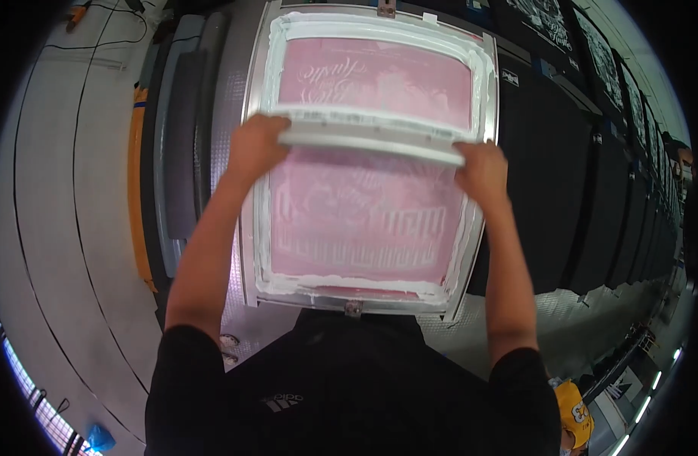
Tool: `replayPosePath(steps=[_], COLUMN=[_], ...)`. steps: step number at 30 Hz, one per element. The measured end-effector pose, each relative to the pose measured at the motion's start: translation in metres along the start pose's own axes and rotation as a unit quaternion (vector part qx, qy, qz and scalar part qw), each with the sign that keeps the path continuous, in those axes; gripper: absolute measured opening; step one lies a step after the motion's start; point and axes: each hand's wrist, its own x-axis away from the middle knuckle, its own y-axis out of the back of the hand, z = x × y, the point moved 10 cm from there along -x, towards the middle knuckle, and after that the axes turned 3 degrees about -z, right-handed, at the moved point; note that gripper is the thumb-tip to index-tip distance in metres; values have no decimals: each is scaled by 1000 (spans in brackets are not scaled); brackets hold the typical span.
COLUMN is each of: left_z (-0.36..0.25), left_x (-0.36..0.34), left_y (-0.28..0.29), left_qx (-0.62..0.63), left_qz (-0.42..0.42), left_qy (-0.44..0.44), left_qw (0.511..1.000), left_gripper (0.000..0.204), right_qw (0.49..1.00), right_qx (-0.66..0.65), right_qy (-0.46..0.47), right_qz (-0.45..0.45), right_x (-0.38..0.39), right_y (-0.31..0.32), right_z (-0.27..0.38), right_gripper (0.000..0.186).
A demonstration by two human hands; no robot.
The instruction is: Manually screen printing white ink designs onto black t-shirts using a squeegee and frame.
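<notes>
A long pale squeegee [368, 140] lies across a screen-printing frame [256, 228], slightly tilted, with its right end lower in the picture. My left hand [259, 144] grips its left end and my right hand [482, 171] grips the right end. The screen's pink mesh [364, 243] shows faint lettering and striped patterns, partly whitened, with thick white material around its inner border. Metal clamps [353, 307] sit at the middle of the frame's near and far edges. The squeegee hides a band of the mesh and is slightly blurred.
Dark padded boards [539, 220] run in a row to the right, some bearing white prints. Rolled grey and orange material [140, 190] lies left, beside a pale floor [60, 228] with cables. Another person [677, 156] is at the far right; someone in yellow [573, 410] is at lower right.
</notes>
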Motion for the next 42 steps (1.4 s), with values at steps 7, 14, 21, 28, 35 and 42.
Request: replayPosePath(steps=[7, 14, 21, 28, 35, 42], left_z=[24, -31, -153, -186, -187, -189], left_x=[-195, -160, 252, 337, 340, 346], left_y=[16, 108, -54, -87, -100, -111], left_qx=[-62, -136, 283, 566, 492, 524], left_qz=[36, -230, 604, 330, 402, 374], left_qy=[13, -43, 122, 337, 255, 274], left_qw=[997, 963, 735, 676, 729, 714], left_gripper=[44, 42, 38, 42, 29, 29], right_qw=[991, 989, 988, 970, 986, 980], right_qx=[69, 19, 8, 46, 5, -53], right_qy=[-46, -14, 7, 40, 63, 95], right_qz=[110, 148, 154, 234, 152, 166], right_x=[-190, -240, -278, -294, -258, -29], right_y=[-6, 29, 12, -23, -33, -7], right_z=[-63, -74, -72, -32, 36, 117], right_gripper=[41, 48, 55, 56, 58, 43])
